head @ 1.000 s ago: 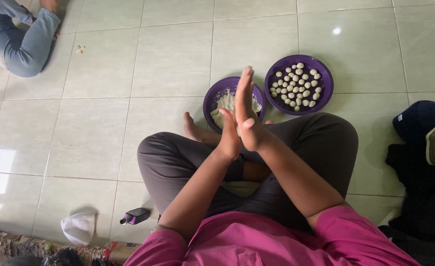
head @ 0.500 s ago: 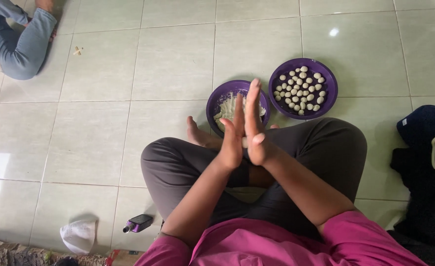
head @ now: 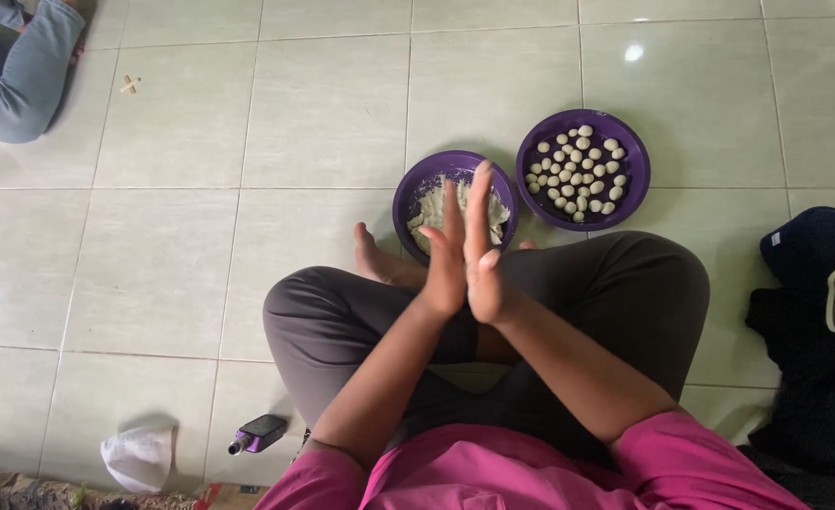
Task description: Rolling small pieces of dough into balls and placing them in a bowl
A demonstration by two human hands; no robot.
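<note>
While both hands (head: 465,260) press flat palm to palm, the dough bowl (head: 416,194) lies just beyond the fingertips.

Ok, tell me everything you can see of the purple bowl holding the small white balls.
The ball bowl is round, shallow and purple, and looks like plastic. It sits flat on the pale tiled floor, in front of the person's right knee. Some two dozen small white dough-like balls lie in one loose layer, with the dark bottom showing between them. Its rim sits close to the dough bowl on its left; whether they touch is unclear. No hand touches it.
</note>
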